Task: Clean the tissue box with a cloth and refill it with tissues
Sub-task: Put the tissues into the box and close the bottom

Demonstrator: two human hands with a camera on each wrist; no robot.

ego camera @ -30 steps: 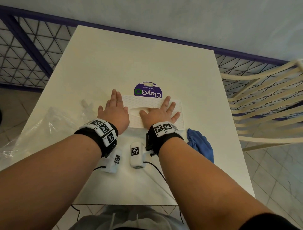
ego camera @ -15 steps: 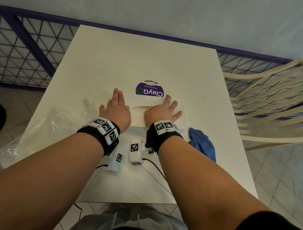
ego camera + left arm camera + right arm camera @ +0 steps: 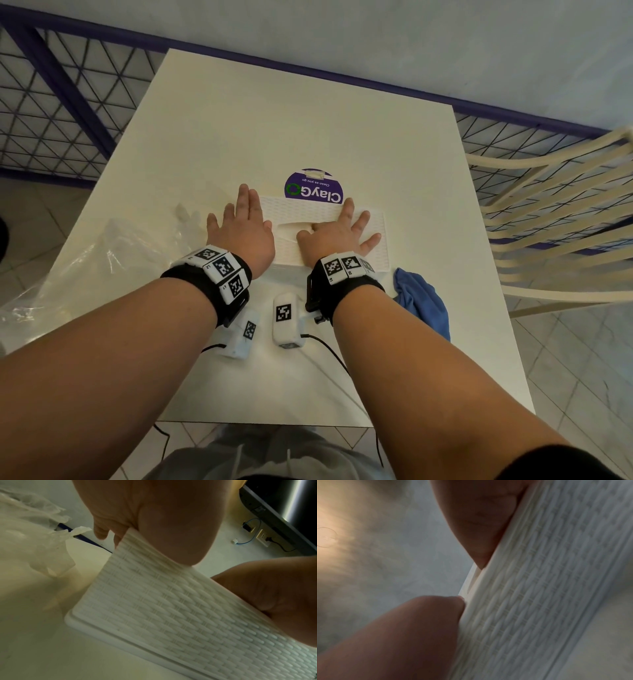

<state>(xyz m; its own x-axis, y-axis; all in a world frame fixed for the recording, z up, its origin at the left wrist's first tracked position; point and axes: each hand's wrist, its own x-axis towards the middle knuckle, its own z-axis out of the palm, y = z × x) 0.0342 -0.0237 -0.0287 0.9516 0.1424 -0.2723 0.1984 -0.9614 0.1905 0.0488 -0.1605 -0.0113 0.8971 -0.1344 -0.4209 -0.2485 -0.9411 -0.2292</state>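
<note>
The white woven-pattern tissue box lies flat on the table, its oval slot facing up. My left hand rests on the box's left end, fingers straight and together, reaching past its far edge. My right hand lies flat on the lid with fingers spread and the thumb at the slot. The left wrist view shows the box's textured top under my left hand. In the right wrist view, my right hand's fingers press on the box. A crumpled blue cloth lies just right of my right wrist.
A purple ClayGo label pokes out beyond the box. A clear plastic bag sprawls over the table's left edge. Two small white tagged devices with cables lie near my wrists. A cream chair stands to the right, a purple railing behind.
Both hands stay pressed flat on the box; only the head view has shifted slightly.
</note>
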